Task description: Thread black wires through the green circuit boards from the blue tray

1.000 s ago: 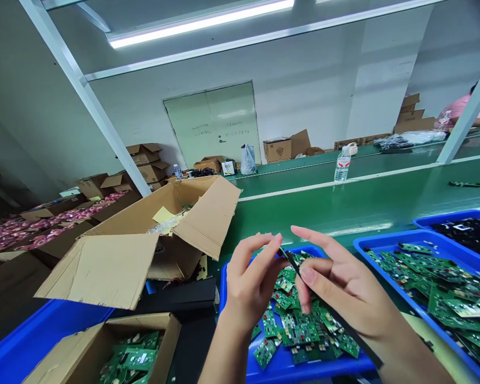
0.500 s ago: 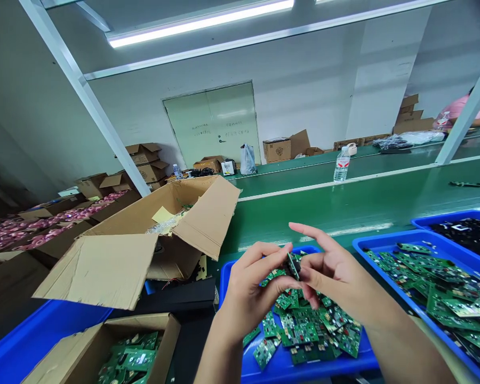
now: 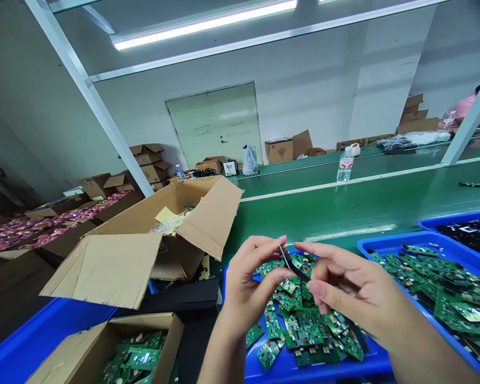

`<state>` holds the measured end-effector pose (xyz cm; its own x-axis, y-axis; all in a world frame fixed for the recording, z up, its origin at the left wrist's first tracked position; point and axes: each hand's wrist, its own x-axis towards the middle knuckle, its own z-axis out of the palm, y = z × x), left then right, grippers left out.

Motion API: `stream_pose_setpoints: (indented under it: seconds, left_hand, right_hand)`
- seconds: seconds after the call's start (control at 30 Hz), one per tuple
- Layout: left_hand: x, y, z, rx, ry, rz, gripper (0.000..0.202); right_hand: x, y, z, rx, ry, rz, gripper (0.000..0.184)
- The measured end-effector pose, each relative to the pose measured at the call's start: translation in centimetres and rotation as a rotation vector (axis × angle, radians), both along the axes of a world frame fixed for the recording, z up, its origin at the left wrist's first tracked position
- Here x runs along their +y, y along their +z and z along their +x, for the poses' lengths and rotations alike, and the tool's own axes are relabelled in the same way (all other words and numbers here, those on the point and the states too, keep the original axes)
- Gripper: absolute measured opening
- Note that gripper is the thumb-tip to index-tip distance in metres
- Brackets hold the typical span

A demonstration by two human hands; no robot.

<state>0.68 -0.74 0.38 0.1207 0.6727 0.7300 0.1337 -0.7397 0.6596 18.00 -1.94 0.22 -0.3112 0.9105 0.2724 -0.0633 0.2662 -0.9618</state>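
My left hand (image 3: 250,285) and my right hand (image 3: 352,290) meet above a blue tray (image 3: 304,370) heaped with small green circuit boards (image 3: 304,330). Both pinch one thin dark board (image 3: 291,262) held edge-on between them. The left thumb and forefinger grip its upper end; the right fingers close on its lower end, with the forefinger stretched out over it.
A second blue tray (image 3: 432,242) of green boards lies to the right, a third (image 3: 460,218) with dark parts behind it. An open cardboard box (image 3: 160,234) stands left, a small box (image 3: 104,346) of boards in front. A water bottle (image 3: 345,165) stands beside the green conveyor (image 3: 356,202). A person in pink (image 3: 468,106) is far right.
The hands pressed together over the board half a second ago and have now drawn slightly apart, turning the board edge-on. The view shifted a little.
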Motion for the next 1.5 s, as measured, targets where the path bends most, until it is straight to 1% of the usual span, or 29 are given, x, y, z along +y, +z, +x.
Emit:
stream_pose_setpoints:
  seconds: [0.1,0.23,0.33,0.43,0.57,0.67,0.73,0.83,0.9,1.0,1.1,1.23,1.3,1.4,1.5]
  left_hand:
    - [0.0,0.0,0.1,-0.015,-0.019,0.005,0.035]
    - [-0.1,-0.1,0.3,-0.012,-0.087,-0.017,0.037]
    - [-0.2,-0.2,0.3,0.021,-0.133,-0.028,0.038]
    - [-0.2,-0.2,0.3,0.037,-0.167,-0.048,0.038]
    - [0.0,-0.2,0.4,0.019,-0.233,-0.088,0.038]
    - [0.1,-0.3,0.4,0.009,-0.263,-0.118,0.039]
    - [0.3,-0.4,0.3,0.014,-0.270,-0.139,0.039]
    - [0.3,-0.4,0.3,0.015,-0.273,-0.162,0.038]
    - [0.3,-0.2,0.3,0.025,-0.269,-0.174,0.036]
    - [0.1,0.2,0.3,0.073,-0.277,-0.206,0.027]
    - [0.1,0.7,0.1,0.121,-0.331,-0.241,0.020]
    - [0.2,0.9,-0.1,0.147,-0.448,-0.319,0.019]
    - [0.2,0.9,-0.1,0.143,-0.470,-0.369,0.019]
    - [0.2,0.8,0.0,0.152,-0.465,-0.424,0.021]
    - [0.0,0.7,0.0,0.169,-0.423,-0.449,0.019]
  right_hand:
    - [-0.1,0.0,0.1,-0.012,-0.034,0.011,0.037]
    - [0.2,0.1,0.0,0.000,-0.037,0.019,0.033]
    - [0.6,-0.1,-0.1,-0.030,-0.088,0.100,0.029]
    - [0.9,-0.5,-0.1,-0.076,-0.214,0.248,0.026]
    - [1.3,-0.8,-0.2,-0.160,-0.385,0.500,0.023]
    - [1.6,-0.6,-0.3,-0.195,-0.499,0.690,0.018]
    - [1.7,-0.4,-0.3,-0.220,-0.545,0.794,0.014]
    - [1.9,-0.1,-0.2,-0.252,-0.536,0.893,0.012]
    - [2.0,0.0,0.0,-0.256,-0.525,0.922,0.013]
    - [2.1,-0.1,0.2,-0.252,-0.548,0.945,0.014]
    - [2.1,-0.2,0.3,-0.245,-0.536,0.968,0.016]
    - [1.8,-0.3,0.4,-0.238,-0.450,0.973,0.018]
    - [1.7,-0.3,0.5,-0.234,-0.425,0.986,0.020]
    - [1.7,-0.4,0.6,-0.244,-0.402,0.996,0.026]
    - [1.7,-0.5,0.7,-0.253,-0.375,0.984,0.032]
